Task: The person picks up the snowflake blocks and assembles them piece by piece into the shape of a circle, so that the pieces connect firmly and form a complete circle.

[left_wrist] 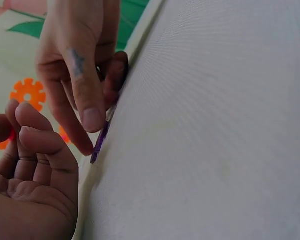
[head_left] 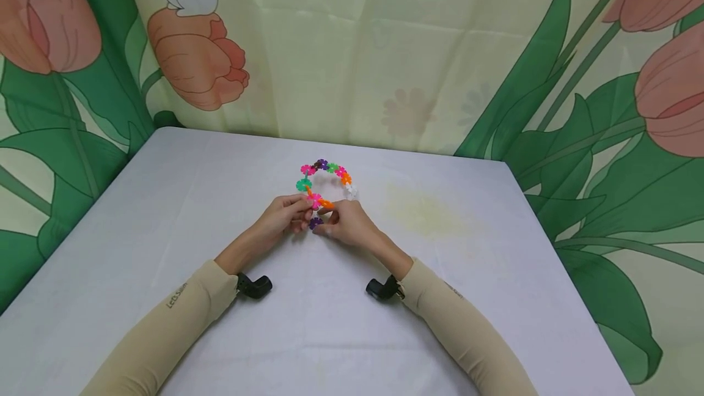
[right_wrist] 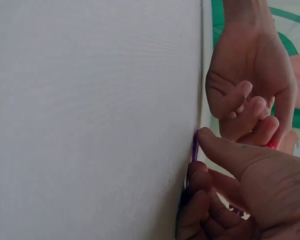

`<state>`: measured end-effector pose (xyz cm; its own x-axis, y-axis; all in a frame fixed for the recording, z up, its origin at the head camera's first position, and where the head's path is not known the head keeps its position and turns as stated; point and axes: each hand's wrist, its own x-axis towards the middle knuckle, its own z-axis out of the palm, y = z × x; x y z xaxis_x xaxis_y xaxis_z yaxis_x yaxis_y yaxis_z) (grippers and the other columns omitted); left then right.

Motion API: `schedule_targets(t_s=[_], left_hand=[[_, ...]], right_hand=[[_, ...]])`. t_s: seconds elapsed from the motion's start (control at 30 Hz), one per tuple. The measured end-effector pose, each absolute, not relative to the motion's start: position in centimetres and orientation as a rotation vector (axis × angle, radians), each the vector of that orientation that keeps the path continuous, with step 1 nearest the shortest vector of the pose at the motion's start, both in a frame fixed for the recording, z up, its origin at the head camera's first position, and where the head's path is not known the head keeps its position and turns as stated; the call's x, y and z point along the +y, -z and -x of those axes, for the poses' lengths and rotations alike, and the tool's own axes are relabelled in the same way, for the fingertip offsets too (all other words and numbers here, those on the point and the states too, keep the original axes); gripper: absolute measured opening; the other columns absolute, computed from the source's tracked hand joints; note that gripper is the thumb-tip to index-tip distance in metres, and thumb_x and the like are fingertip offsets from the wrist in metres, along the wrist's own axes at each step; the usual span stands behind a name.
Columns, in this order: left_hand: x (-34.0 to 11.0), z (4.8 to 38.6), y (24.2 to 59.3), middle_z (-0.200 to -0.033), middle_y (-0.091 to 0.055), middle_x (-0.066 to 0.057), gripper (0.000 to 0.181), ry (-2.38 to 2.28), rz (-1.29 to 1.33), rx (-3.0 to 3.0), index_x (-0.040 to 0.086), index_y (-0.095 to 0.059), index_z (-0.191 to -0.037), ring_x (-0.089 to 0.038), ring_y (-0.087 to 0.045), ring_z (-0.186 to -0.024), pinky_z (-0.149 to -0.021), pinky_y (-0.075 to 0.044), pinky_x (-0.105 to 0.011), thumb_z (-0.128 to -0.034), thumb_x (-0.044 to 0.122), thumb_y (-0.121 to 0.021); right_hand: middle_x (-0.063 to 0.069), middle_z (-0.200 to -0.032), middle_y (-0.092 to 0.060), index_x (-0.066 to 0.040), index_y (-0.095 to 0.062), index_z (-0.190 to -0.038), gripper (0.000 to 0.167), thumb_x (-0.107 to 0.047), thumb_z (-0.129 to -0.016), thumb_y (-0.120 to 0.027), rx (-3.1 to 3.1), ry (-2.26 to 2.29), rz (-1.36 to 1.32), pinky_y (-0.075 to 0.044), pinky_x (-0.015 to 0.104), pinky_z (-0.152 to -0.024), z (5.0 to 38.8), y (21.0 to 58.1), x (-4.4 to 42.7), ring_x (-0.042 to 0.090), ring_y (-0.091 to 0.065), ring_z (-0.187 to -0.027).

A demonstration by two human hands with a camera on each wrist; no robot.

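A ring-like chain of small notched plastic discs, of the snowflake building kind, rises above the table in the head view; a green disc (head_left: 304, 184) is on its left side. My left hand (head_left: 286, 214) pinches a pink notched disc (head_left: 315, 201) at the chain's near end, beside an orange disc (head_left: 327, 204). Low at the tabletop is a purple notched disc (head_left: 316, 223). My right hand (head_left: 350, 223) holds it between thumb and forefinger. From the left wrist, the purple disc (left_wrist: 100, 144) appears edge-on; in the right wrist view, fingers partly hide it.
A white cloth covers the table (head_left: 440, 298). Behind it hangs a curtain (head_left: 341, 47) printed with tulips and a rabbit. Black wrist cameras sit at the left cuff (head_left: 255, 286) and the right cuff (head_left: 382, 288).
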<state>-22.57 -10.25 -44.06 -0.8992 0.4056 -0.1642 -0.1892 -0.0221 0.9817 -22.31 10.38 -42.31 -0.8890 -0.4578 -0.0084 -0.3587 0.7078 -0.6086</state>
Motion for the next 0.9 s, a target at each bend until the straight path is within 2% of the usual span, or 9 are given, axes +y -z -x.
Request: schedule_targets(t_s=[0.13, 0.23, 0.47, 0.67, 0.9], left_hand=[[-10.3, 22.6, 44.1, -0.076, -0.059, 0.005, 0.021, -1.982, -0.225, 1.846, 0.011, -0.06, -0.096, -0.01, -0.055, -0.065, -0.059, -0.043, -0.021, -0.1117, 0.023, -0.053], [-10.4, 22.6, 44.3, -0.076, -0.06, 0.005, 0.022, -1.98, -0.221, 1.841, 0.011, -0.061, -0.096, -0.009, -0.055, -0.065, -0.059, -0.044, -0.021, -0.1119, 0.023, -0.053], [-10.2, 22.6, 44.2, -0.077, -0.061, 0.005, 0.028, -1.997, -0.204, 1.82, -0.003, -0.06, -0.108, -0.008, -0.055, -0.065, -0.058, -0.044, -0.02, -0.1118, 0.023, -0.053], [-10.2, 22.5, 44.0, -0.077, -0.061, 0.006, 0.025, -1.991, -0.192, 1.799, 0.003, -0.064, -0.105, -0.008, -0.055, -0.065, -0.058, -0.045, -0.02, -0.1117, 0.024, -0.053], [-10.0, 22.5, 44.2, -0.078, -0.061, 0.005, 0.025, -1.982, -0.181, 1.784, 0.001, -0.063, -0.107, -0.008, -0.054, -0.065, -0.057, -0.044, -0.02, -0.1118, 0.024, -0.053]], right_hand=[[0.001, -0.061, -0.063, -0.008, -0.08, -0.117, 0.034, -0.028, -0.091, -0.086, 2.741, 0.928, 0.688, -0.031, 0.018, -0.052, 22.4, 42.4, 10.2, 0.006, -0.046, -0.052], [0.0, -0.064, -0.065, -0.007, -0.081, -0.113, 0.03, -0.026, -0.09, -0.087, 2.737, 0.929, 0.67, -0.034, 0.018, -0.054, 22.2, 42.4, 10.2, 0.006, -0.05, -0.056], [0.004, -0.082, -0.074, -0.009, -0.081, -0.106, 0.027, -0.024, -0.086, -0.09, 2.79, 0.915, 0.55, -0.046, 0.022, -0.064, 21.4, 42.0, 10.6, 0.012, -0.061, -0.072], [0.006, -0.095, -0.08, -0.011, -0.078, -0.106, 0.026, -0.019, -0.085, -0.091, 2.796, 0.918, 0.479, -0.057, 0.031, -0.079, 20.5, 41.4, 11.4, 0.016, -0.071, -0.083], [0.004, -0.092, -0.081, -0.013, -0.08, -0.106, 0.018, -0.014, -0.088, -0.087, 2.736, 0.988, 0.454, -0.053, 0.025, -0.07, 20.5, 41.2, 13.0, 0.012, -0.069, -0.079]])
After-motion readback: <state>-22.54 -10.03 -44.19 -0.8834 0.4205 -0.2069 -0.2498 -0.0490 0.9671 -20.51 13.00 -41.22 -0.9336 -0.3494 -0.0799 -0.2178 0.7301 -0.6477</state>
